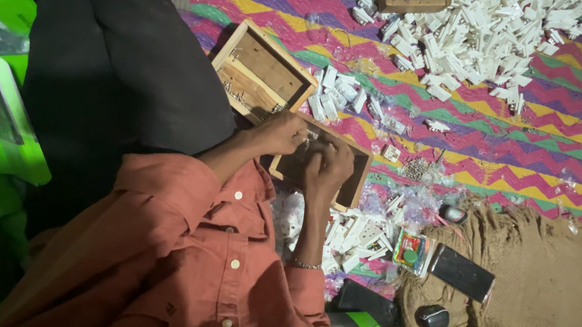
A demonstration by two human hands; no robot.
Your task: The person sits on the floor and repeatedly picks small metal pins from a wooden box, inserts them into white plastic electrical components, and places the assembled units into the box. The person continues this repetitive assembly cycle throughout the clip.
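Nearest, an orange shirt sleeve (170, 245), then a sackcloth mat (545, 320) bearing a dark phone (462, 272). Just beyond, both hands over a small wooden tray (357, 175) on the zigzag cloth (568, 138): left hand (278, 134) curled at its upper-left corner, right hand (328, 169) with fingers bent, pressed inside; held items too small to tell. Tray's long axis slanting upper-left to lower-right. Farther, an open wooden box (261, 71). Farthest, a heap of white plastic parts (492, 33).
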